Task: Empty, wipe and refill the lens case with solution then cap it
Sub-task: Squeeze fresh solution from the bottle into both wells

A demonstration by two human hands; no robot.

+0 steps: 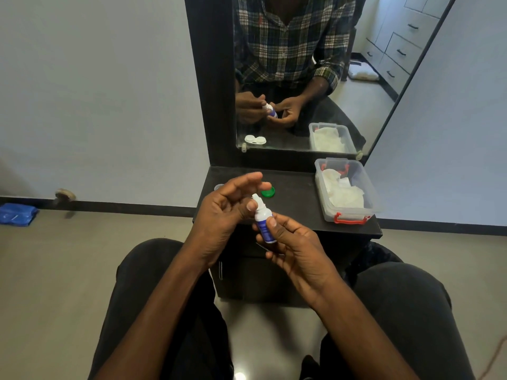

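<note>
A small white solution bottle [264,222] with a blue label is held tilted above the dark shelf [296,198]. My right hand [295,249] grips its body between thumb and fingers. My left hand [227,212] is beside the white tip, thumb against the bottle's neck and fingers stretched out past it. A green cap [268,192] lies on the shelf just beyond the bottle, and a clear cap [218,187] shows at the shelf's left. The white lens case is hidden behind my left hand; only its reflection [255,139] shows in the mirror, with its wells uncapped.
A clear plastic box [326,207] with red clips holds white tissues at the shelf's right. The mirror [296,78] stands upright behind the shelf. My knees flank the small cabinet. A blue cloth [16,213] lies on the floor at far left.
</note>
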